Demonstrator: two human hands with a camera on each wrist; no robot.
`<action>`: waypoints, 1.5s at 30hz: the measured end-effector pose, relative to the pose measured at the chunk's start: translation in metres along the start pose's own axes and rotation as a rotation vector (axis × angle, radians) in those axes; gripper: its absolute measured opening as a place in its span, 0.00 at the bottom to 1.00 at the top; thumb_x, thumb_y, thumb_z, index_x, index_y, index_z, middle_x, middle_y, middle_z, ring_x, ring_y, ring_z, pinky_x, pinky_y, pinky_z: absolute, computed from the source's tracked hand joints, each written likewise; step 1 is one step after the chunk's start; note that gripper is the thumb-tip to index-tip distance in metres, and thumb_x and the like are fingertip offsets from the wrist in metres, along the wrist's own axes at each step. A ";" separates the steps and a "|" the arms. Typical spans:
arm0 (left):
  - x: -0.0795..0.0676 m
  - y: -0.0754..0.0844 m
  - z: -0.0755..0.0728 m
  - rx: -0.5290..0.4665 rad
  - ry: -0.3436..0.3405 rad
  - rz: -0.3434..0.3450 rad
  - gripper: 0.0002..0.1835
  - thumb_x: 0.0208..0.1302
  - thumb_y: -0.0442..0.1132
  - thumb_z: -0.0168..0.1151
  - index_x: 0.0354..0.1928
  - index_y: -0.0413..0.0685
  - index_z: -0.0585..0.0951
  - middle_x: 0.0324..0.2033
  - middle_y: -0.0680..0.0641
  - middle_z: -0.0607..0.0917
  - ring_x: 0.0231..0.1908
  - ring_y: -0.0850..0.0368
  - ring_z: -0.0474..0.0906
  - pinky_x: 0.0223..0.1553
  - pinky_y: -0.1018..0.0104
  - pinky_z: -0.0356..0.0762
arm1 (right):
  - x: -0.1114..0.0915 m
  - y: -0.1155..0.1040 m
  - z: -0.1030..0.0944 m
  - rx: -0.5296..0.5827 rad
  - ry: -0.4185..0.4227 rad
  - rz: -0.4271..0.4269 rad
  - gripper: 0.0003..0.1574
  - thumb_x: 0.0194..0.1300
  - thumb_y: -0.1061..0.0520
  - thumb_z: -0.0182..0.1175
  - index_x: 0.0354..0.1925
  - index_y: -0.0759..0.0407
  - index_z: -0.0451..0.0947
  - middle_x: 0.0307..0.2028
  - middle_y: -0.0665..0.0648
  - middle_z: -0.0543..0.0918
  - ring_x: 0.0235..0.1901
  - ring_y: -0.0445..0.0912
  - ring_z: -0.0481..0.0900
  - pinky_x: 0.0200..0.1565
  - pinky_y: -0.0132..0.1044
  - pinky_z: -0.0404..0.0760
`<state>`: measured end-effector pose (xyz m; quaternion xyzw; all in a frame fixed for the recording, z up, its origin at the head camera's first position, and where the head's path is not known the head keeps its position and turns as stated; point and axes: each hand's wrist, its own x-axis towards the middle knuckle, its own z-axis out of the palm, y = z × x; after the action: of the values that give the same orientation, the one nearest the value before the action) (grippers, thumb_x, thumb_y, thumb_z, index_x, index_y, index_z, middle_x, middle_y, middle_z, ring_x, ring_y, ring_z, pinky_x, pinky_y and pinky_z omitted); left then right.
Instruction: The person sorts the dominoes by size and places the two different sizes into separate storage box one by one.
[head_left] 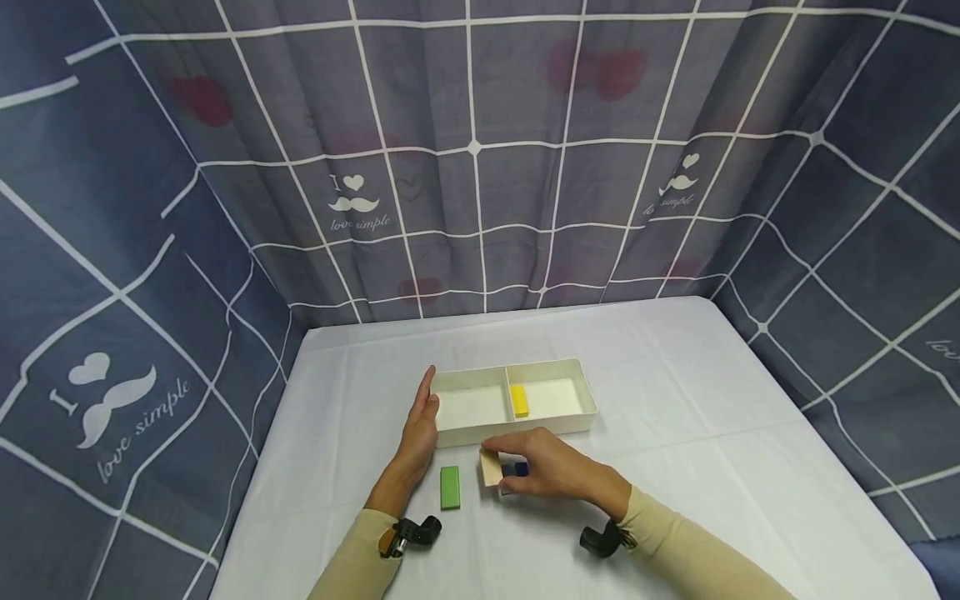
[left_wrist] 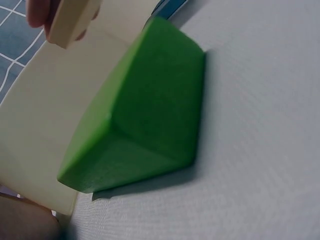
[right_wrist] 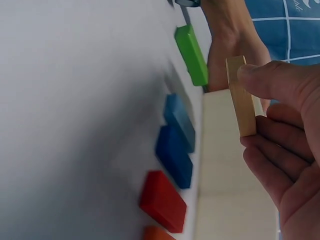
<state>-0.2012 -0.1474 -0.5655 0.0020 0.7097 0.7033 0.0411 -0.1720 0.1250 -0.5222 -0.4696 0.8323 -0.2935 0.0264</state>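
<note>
My right hand pinches a plain wooden block between thumb and fingers, raised above the table in front of a two-compartment white box. At the box's left end, my left hand rests against the wall with fingers fairly straight. A green block lies on the cloth between the hands, filling much of the left wrist view. Inside the right compartment, a yellow block sits against the divider. Below the right hand lie a light blue block and a dark blue block, partly hidden in the head view.
Further along that row are a red block and an orange block, covered by my right hand in the head view. White cloth covers the table. Dark gridded curtains enclose its back and sides.
</note>
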 end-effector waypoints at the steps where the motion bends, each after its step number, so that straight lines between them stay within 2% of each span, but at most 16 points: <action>1: 0.000 0.000 0.000 0.002 0.000 0.001 0.31 0.92 0.44 0.32 0.90 0.69 0.47 0.89 0.46 0.51 0.89 0.41 0.38 0.86 0.32 0.34 | 0.000 0.000 -0.003 0.002 0.004 -0.005 0.36 0.67 0.53 0.79 0.70 0.60 0.82 0.65 0.52 0.88 0.65 0.44 0.86 0.67 0.40 0.84; 8: 0.000 0.000 0.000 0.018 0.013 -0.005 0.31 0.92 0.46 0.33 0.90 0.73 0.48 0.89 0.47 0.50 0.89 0.42 0.37 0.86 0.33 0.34 | 0.001 0.000 -0.021 -0.010 0.020 -0.005 0.34 0.69 0.54 0.78 0.69 0.57 0.83 0.64 0.49 0.88 0.59 0.43 0.89 0.64 0.40 0.86; 10: 0.000 0.000 0.000 0.023 0.015 -0.004 0.31 0.92 0.45 0.33 0.90 0.72 0.48 0.89 0.47 0.50 0.89 0.42 0.37 0.86 0.33 0.34 | 0.001 0.000 -0.028 -0.005 0.030 0.001 0.34 0.69 0.55 0.78 0.70 0.57 0.83 0.64 0.49 0.89 0.58 0.43 0.89 0.63 0.40 0.87; 12: 0.001 0.000 0.000 0.023 0.015 -0.002 0.31 0.92 0.45 0.33 0.90 0.70 0.48 0.89 0.47 0.49 0.89 0.42 0.37 0.86 0.33 0.34 | 0.001 0.001 -0.035 -0.010 0.044 0.008 0.35 0.68 0.55 0.78 0.70 0.59 0.83 0.65 0.51 0.88 0.63 0.44 0.87 0.65 0.41 0.86; 18: 0.000 0.000 0.000 0.014 0.002 0.010 0.31 0.92 0.46 0.33 0.90 0.72 0.48 0.90 0.47 0.47 0.89 0.42 0.36 0.86 0.32 0.33 | -0.001 0.010 -0.055 -0.034 0.090 0.021 0.38 0.65 0.58 0.80 0.71 0.60 0.81 0.65 0.54 0.88 0.63 0.48 0.88 0.64 0.44 0.87; 24: 0.000 0.000 -0.001 0.004 -0.002 0.009 0.31 0.92 0.47 0.34 0.90 0.74 0.48 0.90 0.48 0.47 0.89 0.43 0.37 0.86 0.33 0.33 | -0.001 0.019 -0.070 -0.036 0.113 0.044 0.37 0.66 0.59 0.78 0.71 0.59 0.81 0.66 0.53 0.88 0.64 0.48 0.88 0.64 0.44 0.87; 34: -0.001 0.000 -0.001 0.001 -0.006 -0.006 0.31 0.92 0.48 0.34 0.89 0.76 0.48 0.90 0.48 0.48 0.89 0.43 0.37 0.86 0.32 0.32 | -0.005 0.031 -0.077 0.006 0.117 0.143 0.38 0.67 0.56 0.79 0.72 0.57 0.81 0.66 0.52 0.87 0.66 0.49 0.86 0.66 0.48 0.86; 45: -0.001 0.000 0.000 0.009 -0.005 -0.004 0.31 0.92 0.47 0.34 0.89 0.77 0.48 0.90 0.48 0.48 0.89 0.43 0.37 0.85 0.31 0.32 | -0.006 0.060 -0.079 -0.008 0.115 0.195 0.37 0.67 0.56 0.79 0.72 0.58 0.82 0.66 0.55 0.88 0.67 0.51 0.85 0.68 0.50 0.84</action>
<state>-0.2001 -0.1479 -0.5655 0.0025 0.7127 0.7001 0.0443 -0.2397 0.1891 -0.4892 -0.3689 0.8753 -0.3126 0.0051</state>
